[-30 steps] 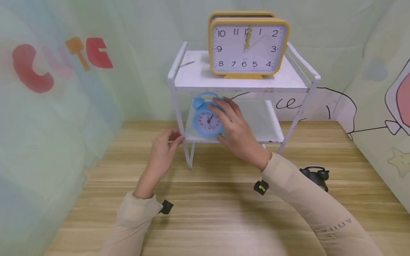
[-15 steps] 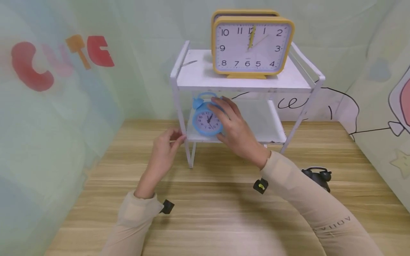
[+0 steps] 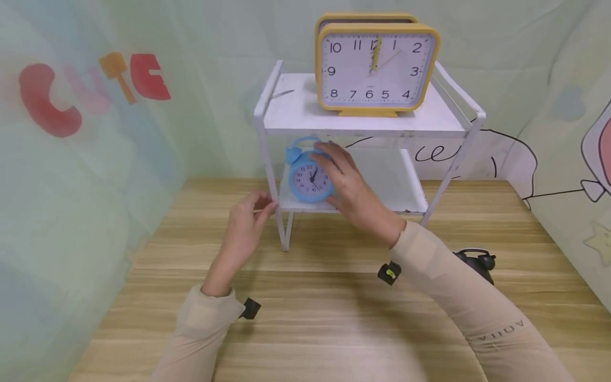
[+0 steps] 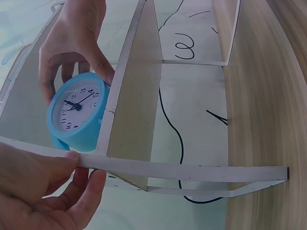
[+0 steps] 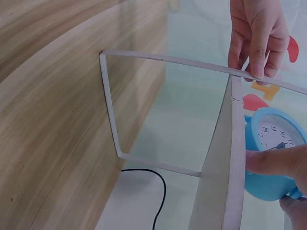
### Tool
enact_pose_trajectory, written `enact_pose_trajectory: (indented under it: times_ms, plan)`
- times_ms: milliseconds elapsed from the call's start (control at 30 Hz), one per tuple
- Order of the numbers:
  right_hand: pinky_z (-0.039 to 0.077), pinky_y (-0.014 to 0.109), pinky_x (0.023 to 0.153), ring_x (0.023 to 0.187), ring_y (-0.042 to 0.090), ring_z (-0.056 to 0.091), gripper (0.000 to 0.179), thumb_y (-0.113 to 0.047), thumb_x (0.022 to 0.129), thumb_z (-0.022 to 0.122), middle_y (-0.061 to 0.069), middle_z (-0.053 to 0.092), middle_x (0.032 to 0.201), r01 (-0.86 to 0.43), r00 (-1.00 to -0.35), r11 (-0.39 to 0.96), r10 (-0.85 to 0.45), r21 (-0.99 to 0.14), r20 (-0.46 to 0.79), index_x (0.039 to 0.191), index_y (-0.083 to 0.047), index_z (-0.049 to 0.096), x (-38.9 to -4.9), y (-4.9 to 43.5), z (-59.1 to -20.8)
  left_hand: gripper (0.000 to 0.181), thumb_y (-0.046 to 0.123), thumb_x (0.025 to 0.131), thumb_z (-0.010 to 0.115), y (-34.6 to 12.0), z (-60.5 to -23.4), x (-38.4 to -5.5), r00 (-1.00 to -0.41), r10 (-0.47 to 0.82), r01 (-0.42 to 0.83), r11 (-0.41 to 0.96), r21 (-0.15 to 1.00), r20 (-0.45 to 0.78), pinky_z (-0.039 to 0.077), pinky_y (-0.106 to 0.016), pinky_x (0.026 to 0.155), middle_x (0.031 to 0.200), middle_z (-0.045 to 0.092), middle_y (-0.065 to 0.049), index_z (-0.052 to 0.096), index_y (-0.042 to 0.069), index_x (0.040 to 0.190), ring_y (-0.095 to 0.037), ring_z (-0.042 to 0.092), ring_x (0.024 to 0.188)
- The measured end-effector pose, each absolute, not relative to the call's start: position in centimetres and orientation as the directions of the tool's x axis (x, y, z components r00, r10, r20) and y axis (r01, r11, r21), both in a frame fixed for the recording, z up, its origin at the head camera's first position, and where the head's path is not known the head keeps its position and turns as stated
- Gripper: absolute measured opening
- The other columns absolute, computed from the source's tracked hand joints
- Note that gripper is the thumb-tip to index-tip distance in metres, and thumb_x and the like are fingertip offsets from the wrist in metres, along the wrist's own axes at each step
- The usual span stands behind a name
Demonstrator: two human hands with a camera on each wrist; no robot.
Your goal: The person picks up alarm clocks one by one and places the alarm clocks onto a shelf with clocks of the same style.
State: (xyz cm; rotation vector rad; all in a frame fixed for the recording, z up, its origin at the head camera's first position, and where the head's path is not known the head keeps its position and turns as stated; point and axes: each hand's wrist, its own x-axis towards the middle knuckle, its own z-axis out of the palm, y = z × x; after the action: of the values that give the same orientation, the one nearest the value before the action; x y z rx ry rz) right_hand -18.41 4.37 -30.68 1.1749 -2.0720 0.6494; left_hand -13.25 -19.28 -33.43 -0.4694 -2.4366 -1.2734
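Note:
On the left side of the white rack's lower shelf [image 3: 386, 183] stands a light blue twin-bell alarm clock [image 3: 311, 183], its dial facing forward. My right hand [image 3: 355, 196] grips it from the right, with fingers over the top and the thumb low at the front; one bell is hidden. In the right wrist view that thumb [image 5: 276, 162] presses along the clock's rim. My left hand [image 3: 244, 220] pinches the rack's front left leg [image 3: 268, 164] at about lower-shelf height. The left wrist view shows its fingers and thumb on both sides of that white bar [image 4: 144, 165].
A yellow rectangular clock [image 3: 377, 69] stands on the rack's top shelf [image 3: 291, 114], with a matching yellow frame behind it. A black twin-bell alarm clock [image 3: 481, 262] sits on the wooden table [image 3: 310, 329], partly behind the right forearm. Printed cloth surrounds the table.
The blue alarm clock has tilted and shifted slightly in my right hand, whose thumb is now less visible. My left hand stays on the leg. The head view has shifted a little.

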Motion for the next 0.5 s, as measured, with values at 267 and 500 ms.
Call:
enact_pose_trajectory:
  times_ms: [267, 500]
  plan:
    - [0.021, 0.036, 0.121, 0.142, 0.037, 0.027, 0.095, 0.011, 0.059, 0.091, 0.024, 0.031, 0.149, -0.876, -0.396, 0.469, -0.569, -0.111, 0.721, 0.140, 0.006, 0.042, -18.26, 4.59, -30.50, 0.016, 0.005, 0.099, 0.060, -19.25, -33.51, -13.35, -0.882, 0.122, 0.443, 0.542, 0.714, 0.455, 0.059, -0.036, 0.085, 0.104, 0.067, -0.022, 0.061, -0.009, 0.107, -0.035, 0.068, 0.100]
    - [0.020, 0.038, 0.121, 0.143, 0.038, 0.024, 0.096, 0.008, 0.061, 0.092, 0.025, 0.029, 0.150, -0.883, -0.402, 0.449, -0.566, -0.139, 0.720, 0.141, 0.007, 0.040, -18.15, 5.03, -30.72, 0.015, 0.005, 0.100, 0.059, -19.27, -33.44, -13.24, -0.885, 0.125, 0.439, 0.545, 0.714, 0.448, 0.059, -0.035, 0.085, 0.104, 0.067, -0.021, 0.061, -0.008, 0.107, -0.033, 0.067, 0.101]
